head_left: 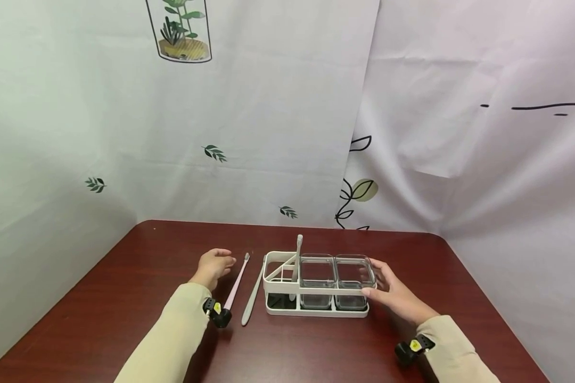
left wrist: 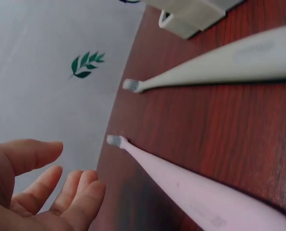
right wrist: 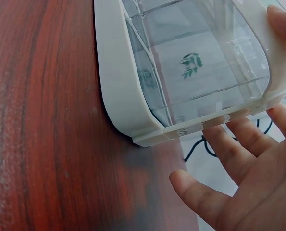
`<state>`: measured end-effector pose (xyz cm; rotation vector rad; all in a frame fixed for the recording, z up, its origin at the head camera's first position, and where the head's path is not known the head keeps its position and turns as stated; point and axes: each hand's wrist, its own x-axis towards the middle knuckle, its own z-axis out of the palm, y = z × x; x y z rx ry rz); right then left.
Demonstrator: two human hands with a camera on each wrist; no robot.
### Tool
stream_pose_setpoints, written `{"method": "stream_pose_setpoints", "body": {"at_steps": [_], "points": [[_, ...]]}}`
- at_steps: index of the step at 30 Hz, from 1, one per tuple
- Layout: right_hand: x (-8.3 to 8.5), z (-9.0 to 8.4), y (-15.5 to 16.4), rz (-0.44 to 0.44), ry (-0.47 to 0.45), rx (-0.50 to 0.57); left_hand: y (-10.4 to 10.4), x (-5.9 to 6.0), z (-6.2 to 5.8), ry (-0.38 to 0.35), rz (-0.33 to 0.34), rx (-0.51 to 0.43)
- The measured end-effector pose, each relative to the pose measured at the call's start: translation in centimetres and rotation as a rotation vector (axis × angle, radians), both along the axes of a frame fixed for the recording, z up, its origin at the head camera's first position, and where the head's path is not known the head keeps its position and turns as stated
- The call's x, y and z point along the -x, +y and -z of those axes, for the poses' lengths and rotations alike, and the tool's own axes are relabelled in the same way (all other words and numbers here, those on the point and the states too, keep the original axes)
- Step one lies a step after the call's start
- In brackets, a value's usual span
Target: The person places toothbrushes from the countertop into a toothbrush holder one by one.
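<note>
A white toothbrush holder [head_left: 316, 314] stands on the table with two clear cups [head_left: 317, 272] in its right part. One pale toothbrush [head_left: 298, 250] stands upright in its left part, beside a slanted divider. My right hand [head_left: 394, 291] grips the holder's right end, thumb at the front rim [right wrist: 283, 53] and fingers along the side. Left of the holder lie a grey-white toothbrush [head_left: 252, 300] and a pink toothbrush [head_left: 237, 283], bristle ends pointing away. My left hand [head_left: 214, 266] hovers left of the pink toothbrush, fingers loosely bent, holding nothing.
The dark red wooden table [head_left: 91, 319] meets a white printed cloth [head_left: 268, 133] at the back and sides. A black wrist camera [head_left: 219, 315] sits on the left sleeve, another camera [head_left: 407, 351] on the right. A dark cable [right wrist: 207, 144] shows beyond the holder.
</note>
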<state>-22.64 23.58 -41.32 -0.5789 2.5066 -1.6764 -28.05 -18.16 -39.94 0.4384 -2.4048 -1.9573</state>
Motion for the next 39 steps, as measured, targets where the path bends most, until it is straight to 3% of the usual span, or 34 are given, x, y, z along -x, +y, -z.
{"method": "stream_pose_setpoints", "body": {"at_steps": [15,29,39], "points": [[0.2,0.1,0.1,0.006,-0.001,-0.025,0.1,0.7,0.9,-0.031,0.08,0.029],[0.3,0.0,0.0,0.003,-0.007,-0.023,0.7,1.2,1.6,-0.003,0.085,0.158],[0.2,0.0,0.0,0.005,0.001,-0.027,0.8,1.7,2.1,0.008,0.099,0.306]]}}
